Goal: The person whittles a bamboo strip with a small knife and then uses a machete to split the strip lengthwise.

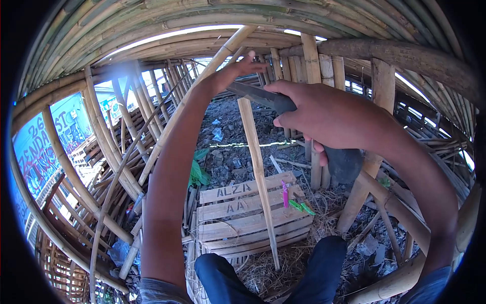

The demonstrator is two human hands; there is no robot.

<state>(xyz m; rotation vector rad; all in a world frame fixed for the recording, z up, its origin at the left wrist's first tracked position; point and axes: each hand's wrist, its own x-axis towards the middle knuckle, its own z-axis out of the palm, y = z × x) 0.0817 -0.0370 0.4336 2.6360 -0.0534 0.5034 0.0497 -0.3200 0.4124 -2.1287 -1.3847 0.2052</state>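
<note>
My right hand [316,114] is wrapped round the dark handle of a machete [257,95], whose blade points to the upper left. Just under the blade is the top end of a split bamboo strip [258,172], which stands upright and slightly tilted, its lower tip between my knees. My left hand [238,71] is raised just above the blade, fingers spread, holding nothing. Whether the blade touches the strip's top is unclear.
A wooden crate [238,223] with stencilled letters lies before my knees, bearing a pink item [285,194] and a green item [301,206]. Bamboo poles [119,119] stand at left and right. Straw and rubble cover the ground. Painted wall beyond, left.
</note>
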